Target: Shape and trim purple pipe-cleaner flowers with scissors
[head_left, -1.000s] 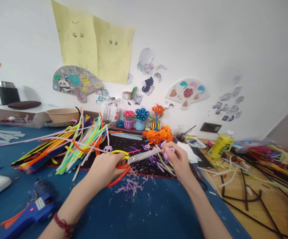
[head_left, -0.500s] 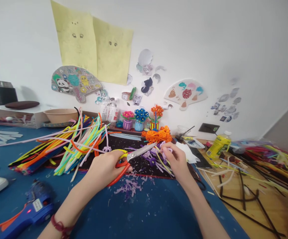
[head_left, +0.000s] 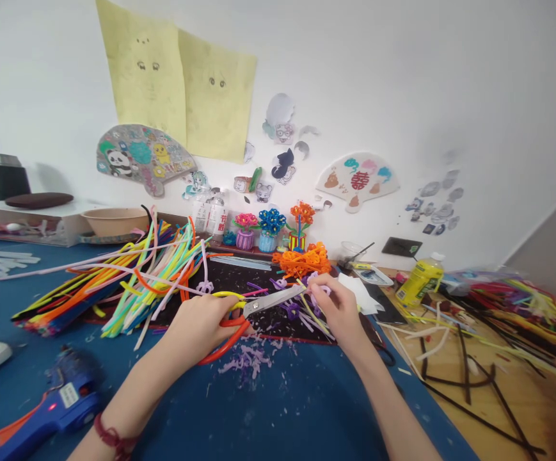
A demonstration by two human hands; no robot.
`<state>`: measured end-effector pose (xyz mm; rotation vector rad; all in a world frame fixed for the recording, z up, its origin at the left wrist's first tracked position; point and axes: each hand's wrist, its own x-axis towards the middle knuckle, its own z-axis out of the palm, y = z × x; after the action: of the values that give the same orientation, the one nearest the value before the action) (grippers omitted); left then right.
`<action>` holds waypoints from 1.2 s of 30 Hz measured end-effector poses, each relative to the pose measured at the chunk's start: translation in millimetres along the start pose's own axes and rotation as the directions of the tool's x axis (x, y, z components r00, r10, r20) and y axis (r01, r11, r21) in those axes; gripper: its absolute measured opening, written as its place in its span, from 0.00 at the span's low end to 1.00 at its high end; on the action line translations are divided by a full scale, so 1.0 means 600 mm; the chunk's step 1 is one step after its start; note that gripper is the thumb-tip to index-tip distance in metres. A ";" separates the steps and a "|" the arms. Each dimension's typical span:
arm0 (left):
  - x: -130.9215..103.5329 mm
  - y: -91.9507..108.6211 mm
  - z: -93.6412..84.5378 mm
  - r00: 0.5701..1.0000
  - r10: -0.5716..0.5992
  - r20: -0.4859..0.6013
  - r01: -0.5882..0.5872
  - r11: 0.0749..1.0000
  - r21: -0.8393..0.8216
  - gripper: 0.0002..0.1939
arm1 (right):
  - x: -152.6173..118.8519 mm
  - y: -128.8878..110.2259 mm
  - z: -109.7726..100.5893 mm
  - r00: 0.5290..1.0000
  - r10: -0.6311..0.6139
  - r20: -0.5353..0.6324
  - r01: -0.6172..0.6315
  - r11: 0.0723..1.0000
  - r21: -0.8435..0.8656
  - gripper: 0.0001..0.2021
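My left hand (head_left: 205, 323) is closed around the handles of a pair of scissors (head_left: 272, 299) with yellow and red-orange grips. Their blades point right, with the tips at the fingers of my right hand (head_left: 339, 310). Those fingers pinch a light purple pipe-cleaner piece (head_left: 312, 280), partly hidden by the hand. Below lie purple pipe-cleaner flowers and stems (head_left: 293, 312) on a dark mat (head_left: 268, 330). Purple fuzz clippings (head_left: 246, 362) are scattered on the blue table in front.
A bundle of coloured pipe cleaners (head_left: 134, 282) lies left, above a blue glue gun (head_left: 69, 400) with a red light. Small potted pipe-cleaner flowers (head_left: 270, 230) and an orange pile (head_left: 304, 261) stand behind. Right are a yellow bottle (head_left: 420, 280) and black strips (head_left: 466, 365).
The scissors' blades have tilted slightly lower, and their tips now sit closer to my right fingers and the purple piece. Both hands keep their grips.
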<state>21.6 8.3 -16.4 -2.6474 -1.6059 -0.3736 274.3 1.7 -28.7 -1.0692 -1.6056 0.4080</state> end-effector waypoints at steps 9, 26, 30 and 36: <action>-0.001 0.003 -0.005 1.000 -0.003 -0.001 0.003 0.999 -0.043 0.13 | 0.000 0.000 0.000 1.000 -0.017 -0.010 0.017 1.000 -0.005 0.10; 0.006 0.013 -0.004 0.959 -0.257 -0.122 0.120 0.754 -0.645 0.18 | 0.005 0.002 0.003 0.995 0.101 0.005 -0.101 0.989 0.107 0.13; 0.006 0.031 0.008 0.937 -0.349 0.023 0.130 0.286 -0.949 0.24 | -0.001 0.005 0.015 0.979 0.135 0.151 -0.156 0.979 0.131 0.14; 0.005 0.043 0.009 0.933 -0.354 0.065 0.068 -0.003 -0.998 0.15 | -0.009 0.000 0.026 0.940 0.118 0.320 -0.145 0.988 0.061 0.10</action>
<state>46.8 -0.3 -18.1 -2.6113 -2.0662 -2.7080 260.0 1.8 -37.1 -1.0910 -1.7835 0.7619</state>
